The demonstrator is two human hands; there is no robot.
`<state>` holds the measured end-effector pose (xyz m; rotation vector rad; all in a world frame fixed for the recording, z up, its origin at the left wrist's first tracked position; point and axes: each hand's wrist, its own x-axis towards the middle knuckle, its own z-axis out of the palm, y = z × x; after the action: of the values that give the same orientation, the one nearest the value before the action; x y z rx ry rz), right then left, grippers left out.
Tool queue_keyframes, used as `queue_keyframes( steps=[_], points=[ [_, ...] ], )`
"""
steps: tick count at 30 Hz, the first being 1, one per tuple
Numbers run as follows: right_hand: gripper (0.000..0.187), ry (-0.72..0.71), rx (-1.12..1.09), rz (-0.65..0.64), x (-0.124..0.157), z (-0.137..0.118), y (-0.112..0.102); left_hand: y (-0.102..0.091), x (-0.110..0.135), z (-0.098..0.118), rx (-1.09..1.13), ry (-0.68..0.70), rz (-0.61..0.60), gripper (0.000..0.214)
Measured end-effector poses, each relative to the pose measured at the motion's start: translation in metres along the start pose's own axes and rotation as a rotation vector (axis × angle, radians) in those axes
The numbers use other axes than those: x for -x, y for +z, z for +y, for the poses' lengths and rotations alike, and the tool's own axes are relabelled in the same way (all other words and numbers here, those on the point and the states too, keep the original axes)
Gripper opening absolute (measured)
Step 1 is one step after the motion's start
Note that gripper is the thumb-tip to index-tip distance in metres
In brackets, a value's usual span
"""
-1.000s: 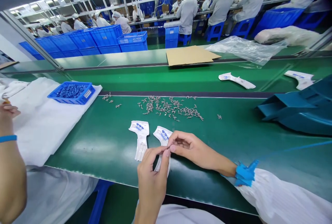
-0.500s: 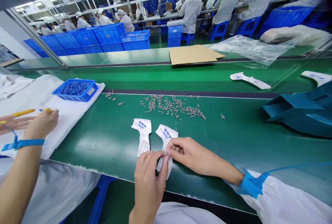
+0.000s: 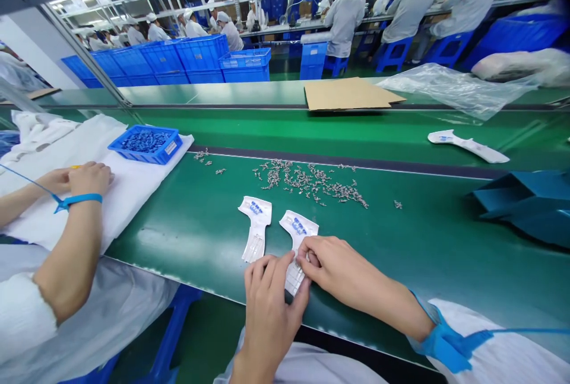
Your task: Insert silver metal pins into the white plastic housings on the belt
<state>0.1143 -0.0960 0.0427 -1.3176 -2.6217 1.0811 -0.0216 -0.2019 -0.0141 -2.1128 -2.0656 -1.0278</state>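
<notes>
A white gun-shaped plastic shell half (image 3: 299, 227) with blue pieces inside its wide end lies on the green bench in front of me. My left hand (image 3: 272, 307) grips the shell's narrow end, thumb on one edge and fingers on the other. From the right, my right hand (image 3: 332, 262) has its fingertips pinched together over the shell's middle. Whatever is between those fingertips is hidden. Just left of it lies a second white shell half (image 3: 257, 224), with similar blue pieces, touched by neither hand. Beyond both shells small metal screws (image 3: 307, 179) are scattered.
At left, a co-worker's hands (image 3: 84, 179) are over a white cloth (image 3: 133, 200) beside a blue bin (image 3: 171, 149) of small blue parts. Another white shell (image 3: 467, 145) lies on the green belt (image 3: 222, 129). A teal bin (image 3: 525, 203) stands at right.
My left thumb and fingers have spread from a pinch to either side of the shell. The co-worker's hands have come together. The view has shifted, and a shell at far right has left it.
</notes>
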Motion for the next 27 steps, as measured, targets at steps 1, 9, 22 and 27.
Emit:
queue_keyframes(
  steps=[1, 9, 22, 27],
  points=[
    [0.017, 0.011, 0.031, 0.001, 0.0, -0.001, 0.0, 0.0, 0.0, 0.0, 0.007, -0.006, -0.003, 0.032],
    [0.007, 0.037, 0.124, 0.019, -0.002, 0.004, 0.003, -0.001, 0.001, 0.0, 0.031, -0.024, -0.014, 0.026],
    [0.04, 0.155, -0.648, 0.067, 0.023, 0.045, 0.019, 0.006, -0.009, 0.023, 0.333, -0.141, -0.234, 0.042],
    [0.051, 0.158, -0.89, 0.109, 0.014, 0.061, -0.009, -0.01, -0.016, 0.001, 0.256, -0.065, -0.13, 0.043]
  ],
)
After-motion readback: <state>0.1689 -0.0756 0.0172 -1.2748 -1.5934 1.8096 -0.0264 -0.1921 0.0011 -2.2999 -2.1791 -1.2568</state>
